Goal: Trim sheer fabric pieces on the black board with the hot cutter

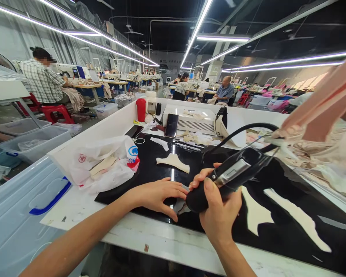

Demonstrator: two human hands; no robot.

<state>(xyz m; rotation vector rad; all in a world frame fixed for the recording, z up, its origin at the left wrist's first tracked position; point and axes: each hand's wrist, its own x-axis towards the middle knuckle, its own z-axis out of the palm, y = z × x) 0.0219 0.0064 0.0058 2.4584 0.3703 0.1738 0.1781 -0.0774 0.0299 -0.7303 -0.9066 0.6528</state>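
Note:
My right hand (220, 207) is wrapped round a black corded hand tool (233, 173) with a silver plate along its side. Its rounded dark end points down and left, close to my left fingertips. The working face of the tool is hidden. My left hand (158, 196) lies open on the black work mat (144, 161), fingers spread toward the tool. Under those fingers is a partly covered, greyish see-through piece (181, 206). Cream fabric pieces lie around: a curved one (173, 162) beyond my hands, a wide one (256, 211) and a long one (298, 219) at right.
A white plastic bag (103, 163) holding cream scraps sits at left. Behind the mat are a phone (172, 125), a red container (141, 109) and a white vented box (190, 121). Pink fabric (331, 100) hangs at right above piled cloth. People work at sewing machines beyond.

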